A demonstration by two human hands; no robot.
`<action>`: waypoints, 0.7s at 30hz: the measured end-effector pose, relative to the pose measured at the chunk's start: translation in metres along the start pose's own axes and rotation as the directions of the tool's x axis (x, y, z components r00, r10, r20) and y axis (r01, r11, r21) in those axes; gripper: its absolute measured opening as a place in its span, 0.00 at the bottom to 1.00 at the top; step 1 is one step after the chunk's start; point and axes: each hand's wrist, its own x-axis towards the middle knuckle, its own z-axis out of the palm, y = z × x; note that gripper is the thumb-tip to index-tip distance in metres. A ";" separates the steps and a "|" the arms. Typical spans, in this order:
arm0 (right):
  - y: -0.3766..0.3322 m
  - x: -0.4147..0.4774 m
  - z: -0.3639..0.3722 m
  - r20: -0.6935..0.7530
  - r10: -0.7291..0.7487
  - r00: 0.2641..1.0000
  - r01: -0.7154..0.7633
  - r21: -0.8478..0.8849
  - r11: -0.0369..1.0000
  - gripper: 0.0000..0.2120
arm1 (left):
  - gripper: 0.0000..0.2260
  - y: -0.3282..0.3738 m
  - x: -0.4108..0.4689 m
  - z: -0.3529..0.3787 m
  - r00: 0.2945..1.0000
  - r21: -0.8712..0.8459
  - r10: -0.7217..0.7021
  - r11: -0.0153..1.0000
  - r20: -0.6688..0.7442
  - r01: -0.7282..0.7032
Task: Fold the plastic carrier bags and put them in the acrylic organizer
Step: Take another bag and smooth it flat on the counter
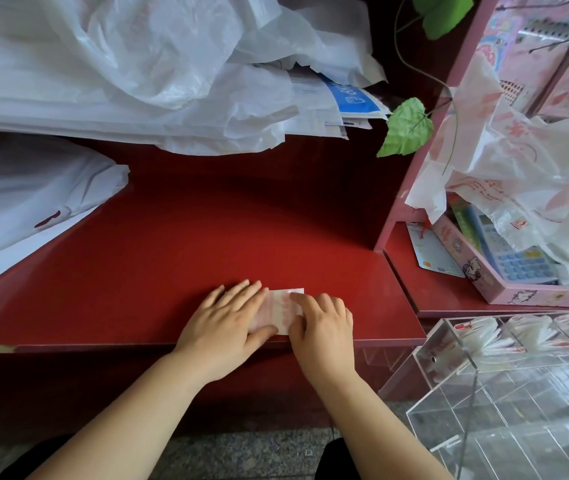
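1. Surface (207,237): deep red, plain.
2. Folded bag (281,306): white, pink-red print.
3. Bag heap (137,64): translucent white.
4. Leaf (407,133): bright green, veined.
5. Organizer (518,410): clear.
6. Box (535,296): pink, cartoon drawings.
7. Calculator (522,265): blue keys.

folded bag (281,308) on table (207,237) edge, organizer (518,393) right, bag pile (137,64) behind

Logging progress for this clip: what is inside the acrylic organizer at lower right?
The acrylic organizer holds folded white bags with red print in its far row. Nearer compartments show no bags, though glare blurs them; its right end is out of frame.
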 end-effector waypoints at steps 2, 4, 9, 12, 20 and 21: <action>-0.001 0.001 0.000 0.034 -0.024 0.999 0.025 -0.013 1.000 0.21 | 0.59 -0.001 0.000 0.000 0.999 0.006 0.021 1.000 0.045 -0.021; -0.002 0.000 0.002 0.085 -0.136 0.987 0.141 -0.053 0.989 0.22 | 0.60 -0.002 0.000 -0.002 0.996 0.022 0.057 0.998 0.070 -0.059; 0.002 -0.004 0.005 0.140 -0.210 0.968 0.217 -0.037 0.975 0.20 | 0.61 -0.006 -0.001 0.001 0.992 0.027 0.088 0.995 0.086 -0.091; 0.007 -0.009 0.005 0.147 -0.226 0.963 0.240 -0.082 0.967 0.25 | 0.60 -0.006 0.000 0.000 0.989 0.056 0.115 0.991 0.097 -0.121; 0.018 -0.023 -0.004 0.118 -0.301 0.946 0.304 -0.015 0.952 0.19 | 0.43 -0.008 -0.011 0.006 0.972 0.108 0.191 0.978 -0.134 -0.177; 0.018 -0.023 -0.006 0.113 -0.294 0.949 0.292 0.030 0.956 0.20 | 0.38 -0.010 -0.012 0.010 0.959 0.096 0.209 0.976 -0.191 -0.193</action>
